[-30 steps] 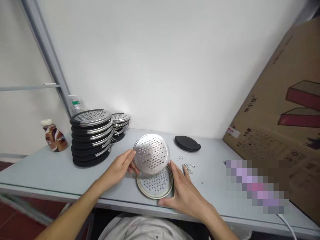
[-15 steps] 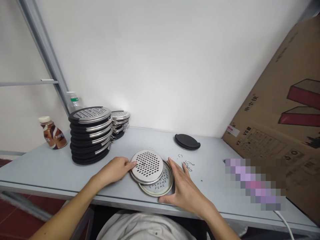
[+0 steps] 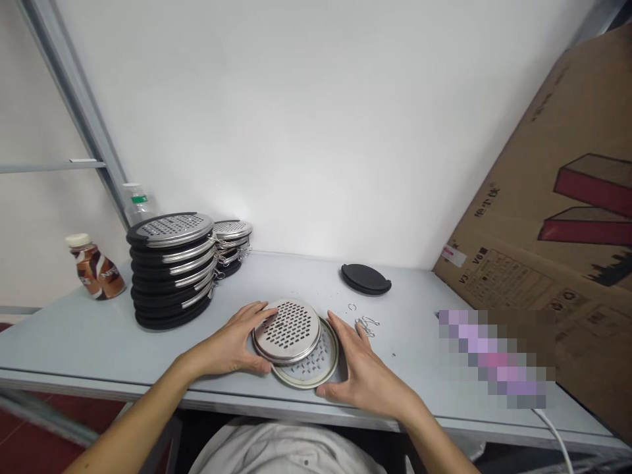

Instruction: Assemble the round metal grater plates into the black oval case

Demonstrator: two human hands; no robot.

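Two round metal grater discs lie overlapped near the table's front edge. The upper grater disc (image 3: 288,331), with rows of slots, covers much of the lower grater disc (image 3: 316,372), whose pale rim and raised teeth show at the right. My left hand (image 3: 234,342) spans the upper disc's left side, fingers on its upper left edge and thumb low by the rim. Around the lower disc's right rim curves my right hand (image 3: 363,368), thumb at the front and fingers behind. Small wire hooks (image 3: 368,325) lie just beyond my right fingers, beside a metal ring (image 3: 352,307).
A tall stack of black-rimmed grater discs (image 3: 172,270) stands left, with a smaller stack (image 3: 232,240) behind. A brown-labelled bottle (image 3: 96,270) and a clear bottle (image 3: 139,201) are farther left. A black round lid (image 3: 366,278) lies at the back; a large carton (image 3: 553,217) leans right.
My left hand has shifted from pinching the upper disc's edge to spreading around its left side. My right hand stays at the lower disc's rim. The view has moved slightly.
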